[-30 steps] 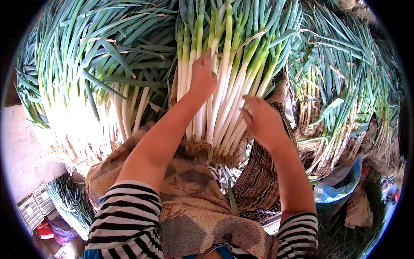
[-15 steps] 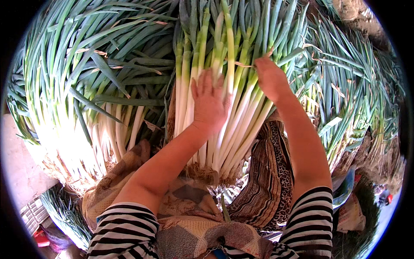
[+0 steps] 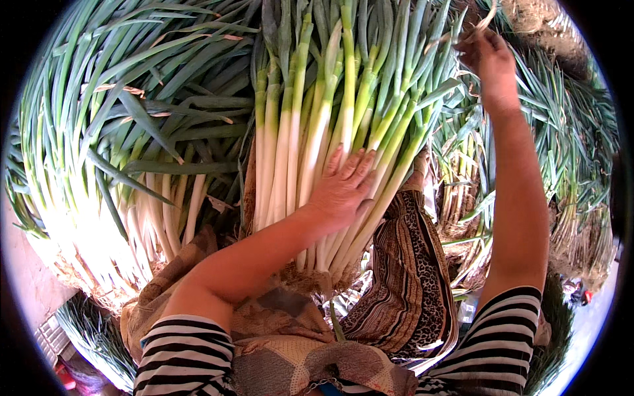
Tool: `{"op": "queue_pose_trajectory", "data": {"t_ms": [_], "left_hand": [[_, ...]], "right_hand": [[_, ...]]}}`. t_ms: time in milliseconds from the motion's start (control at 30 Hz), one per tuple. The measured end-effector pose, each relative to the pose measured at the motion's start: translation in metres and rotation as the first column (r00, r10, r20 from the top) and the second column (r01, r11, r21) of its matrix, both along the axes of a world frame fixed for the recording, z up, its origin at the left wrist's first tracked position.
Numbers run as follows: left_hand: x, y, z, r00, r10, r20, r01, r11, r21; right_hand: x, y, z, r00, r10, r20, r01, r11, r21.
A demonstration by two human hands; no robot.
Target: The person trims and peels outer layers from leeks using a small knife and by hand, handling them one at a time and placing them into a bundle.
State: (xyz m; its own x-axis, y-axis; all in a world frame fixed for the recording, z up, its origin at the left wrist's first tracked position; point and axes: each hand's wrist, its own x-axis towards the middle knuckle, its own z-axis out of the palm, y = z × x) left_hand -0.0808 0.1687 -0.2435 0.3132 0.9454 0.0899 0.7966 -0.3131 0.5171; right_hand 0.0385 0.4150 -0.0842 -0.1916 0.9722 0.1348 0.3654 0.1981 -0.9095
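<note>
A large bunch of green onions (image 3: 290,158), with thick white stalks and long green leaves, lies across my lap, its roots toward me. My left hand (image 3: 343,188) rests on the white stalks at the right of the bunch, fingers stretched and slightly apart. Off the bunch's upper right side, my right hand (image 3: 492,66) is raised with its fingers closed. A pale, dry strip of leaf (image 3: 487,18) sticks up from those fingers; the part inside the grip is hidden.
A big heap of green onions (image 3: 86,152) stands at the left, roots toward me. More bundles (image 3: 561,138) are piled at the right. Patterned cloth (image 3: 403,270) covers my legs, and further green leaves (image 3: 92,333) show at the lower left.
My right hand has moved up and right, away from the bunch, with the dry leaf. My left hand has slid down and right along the stalks. The view has shifted slightly.
</note>
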Motion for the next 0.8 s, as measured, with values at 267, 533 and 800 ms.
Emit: {"op": "queue_pose_trajectory", "data": {"t_ms": [267,533,800], "left_hand": [[-0.035,0.000,0.015,0.968,-0.227,-0.104,0.238,0.966,0.105],[-0.031,0.022,-0.006,0.947,0.316,0.053,-0.320,0.940,0.120],[-0.021,0.021,-0.002,0.957,0.290,-0.019,-0.285,0.949,0.135]], "right_hand": [[0.209,0.059,0.038,0.688,-0.433,0.582,0.284,0.899,0.333],[0.106,-0.111,-0.032,0.357,0.140,0.923,-0.290,0.956,-0.033],[-0.084,-0.078,-0.069,0.294,0.006,0.956,-0.838,0.483,0.255]]}}
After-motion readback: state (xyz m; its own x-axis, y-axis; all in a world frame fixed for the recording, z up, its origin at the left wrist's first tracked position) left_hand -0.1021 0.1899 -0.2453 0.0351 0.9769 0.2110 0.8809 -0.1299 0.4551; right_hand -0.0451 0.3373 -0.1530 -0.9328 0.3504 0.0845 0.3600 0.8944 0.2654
